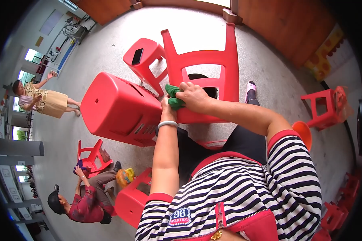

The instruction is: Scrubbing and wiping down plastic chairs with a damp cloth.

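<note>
A bunched green cloth [174, 96] is gripped between my two hands. My right hand [192, 94] closes over its upper side, fingers bent. My left hand [166, 106] holds the cloth from the left, partly hidden behind it; a pale bangle circles that wrist. Right under the hands is a red plastic stool [203, 58], tipped over before me with its legs pointing away. Touching or close to my left forearm, a stack of red plastic stools [108, 102] lies on its side.
A phone [137, 56] lies on a red stool [144, 48] ahead. To the left, a seated person [87, 201] handles a dark cloth at an upturned stool [92, 155]; another person [48, 98] stands farther off. A stool with a plastic bag [324, 107] and an orange basin [302, 134] are at right.
</note>
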Tool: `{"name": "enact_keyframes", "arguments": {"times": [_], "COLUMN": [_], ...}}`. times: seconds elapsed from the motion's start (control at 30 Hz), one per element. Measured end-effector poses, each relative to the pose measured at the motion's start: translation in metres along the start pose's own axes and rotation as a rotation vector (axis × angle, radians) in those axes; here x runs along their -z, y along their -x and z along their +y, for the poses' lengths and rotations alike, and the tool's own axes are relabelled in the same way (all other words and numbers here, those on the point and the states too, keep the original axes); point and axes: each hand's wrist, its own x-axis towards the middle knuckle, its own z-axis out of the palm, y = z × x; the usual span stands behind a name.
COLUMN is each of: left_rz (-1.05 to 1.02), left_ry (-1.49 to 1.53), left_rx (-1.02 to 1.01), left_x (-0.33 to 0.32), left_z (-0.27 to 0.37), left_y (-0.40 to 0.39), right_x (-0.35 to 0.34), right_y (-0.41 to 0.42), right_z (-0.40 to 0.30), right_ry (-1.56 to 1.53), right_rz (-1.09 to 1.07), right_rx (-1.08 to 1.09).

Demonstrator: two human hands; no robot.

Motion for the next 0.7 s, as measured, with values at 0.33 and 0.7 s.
{"name": "enact_keyframes", "arguments": {"times": [0.33, 0.7], "left_rz": [0.138, 0.249], "left_ry": [0.051, -1.195], "left_rx": [-0.001, -0.697], "left_x": [0.002, -0.058], "left_z": [-0.005, 0.018], "left_y": [-0.011, 0.061], "right_x": [-0.015, 0.002], "right_y": [-0.100, -0.119], "right_z": [0.034, 0.052], "right_ry": [0.262, 0.067], "right_rz": [0.067, -0.053], "right_rx": [-0.305, -0.371]}}
